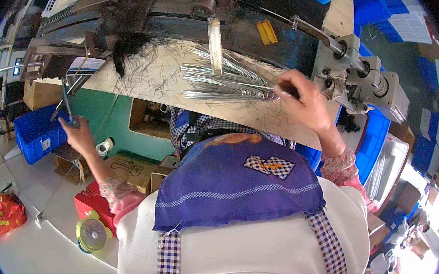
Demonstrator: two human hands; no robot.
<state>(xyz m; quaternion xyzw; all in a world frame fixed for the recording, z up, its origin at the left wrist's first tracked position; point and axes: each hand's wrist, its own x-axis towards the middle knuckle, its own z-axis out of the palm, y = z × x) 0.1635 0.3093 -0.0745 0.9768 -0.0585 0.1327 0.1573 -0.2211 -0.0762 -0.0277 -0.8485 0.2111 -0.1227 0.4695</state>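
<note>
From where I stand, the person's right hand [305,100] is at the right-hand ends of a fanned bundle of thin, silvery metal wires [234,93] lying on the pale, wooden tabletop [294,128]. Its fingers are curled in, though I can't tell whether they pinch a wire. The left hand [77,133] appears closed around a slim, dark blue-grey lever [65,98] beneath the heavy, dark metal machine [158,7]. To handle these wires well, I'd separate one by its end and draw it out lengthwise, so neighbours don't snag, keeping it clear of the loose black bristles [124,56], with the left grip steady.
</note>
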